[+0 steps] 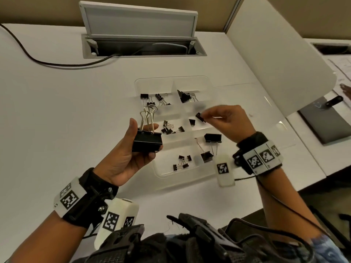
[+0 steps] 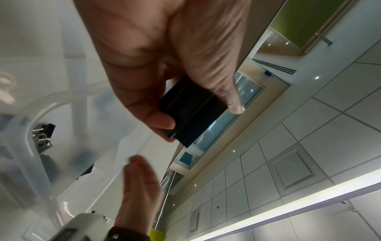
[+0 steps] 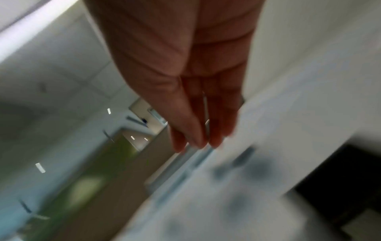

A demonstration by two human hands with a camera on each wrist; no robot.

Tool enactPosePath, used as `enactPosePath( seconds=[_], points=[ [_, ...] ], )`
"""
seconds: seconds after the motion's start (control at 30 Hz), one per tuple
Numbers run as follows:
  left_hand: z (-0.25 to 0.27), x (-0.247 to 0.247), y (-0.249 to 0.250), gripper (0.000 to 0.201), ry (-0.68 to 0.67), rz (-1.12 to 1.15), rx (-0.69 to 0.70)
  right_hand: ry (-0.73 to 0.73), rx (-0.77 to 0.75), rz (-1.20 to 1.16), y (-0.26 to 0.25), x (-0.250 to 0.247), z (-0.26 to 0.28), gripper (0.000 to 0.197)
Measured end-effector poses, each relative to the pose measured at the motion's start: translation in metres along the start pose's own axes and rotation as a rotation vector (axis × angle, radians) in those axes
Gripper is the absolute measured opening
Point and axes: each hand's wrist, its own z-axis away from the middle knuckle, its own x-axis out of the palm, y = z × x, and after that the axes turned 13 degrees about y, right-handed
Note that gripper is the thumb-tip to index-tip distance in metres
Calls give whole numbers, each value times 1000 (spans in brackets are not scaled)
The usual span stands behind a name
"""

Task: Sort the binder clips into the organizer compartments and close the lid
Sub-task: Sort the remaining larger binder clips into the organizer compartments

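Left hand [image 1: 121, 158] gripped my big clips [image 1: 147, 142], right hand [image 1: 226, 120] pinched a small clip [image 1: 201, 117]; it could spring into the wrong organizer [image 1: 207, 173] compartment.

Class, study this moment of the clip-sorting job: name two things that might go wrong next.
1. The right hand pinches a small clip above the organizer; dropped now, it might land in the wrong compartment.
2. The left hand holds large clips off to the side; a loose grip could spill them onto the table.

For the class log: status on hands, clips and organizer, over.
Left hand grips large binder clip. Right hand pinches small clip over organizer. Lid open. Nothing in the way.
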Motion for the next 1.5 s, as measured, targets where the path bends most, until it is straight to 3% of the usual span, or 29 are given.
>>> enactPosePath(
  seconds=[0.1,0.17,0.3,0.43,0.5,0.67,0.9,1.1,1.33,1.4,1.5],
  points=[
    [-1,0,-2,73,5,-16,6,-231,127,420,23,-11,-7,18],
    [-1,-1,-3,73,6,-24,12,-272,114,480,27,-10,-2,17],
    [-2,-1,-4,73,20,-27,16,-145,-9,536,22,-15,2,18],
    [-3,-1,-7,75,35,-30,16,-468,124,628,25,-12,2,39],
    [-3,0,-8,75,33,-36,15,-521,113,671,29,-7,3,50],
    [-3,0,-10,74,38,-43,13,-441,104,656,39,2,9,56],
    [-4,0,-10,73,50,-34,24,-319,33,606,40,-1,11,39],
    [-4,-1,-9,71,49,-18,30,-276,-24,459,11,-20,13,36],
    [-1,4,-10,80,42,-25,10,227,-535,56,-70,-10,29,27],
    [0,7,-9,85,37,-46,28,263,-616,-12,-79,14,36,27],
    [2,8,-9,81,-1,-70,80,176,-686,-16,-75,49,48,30]
  ],
)
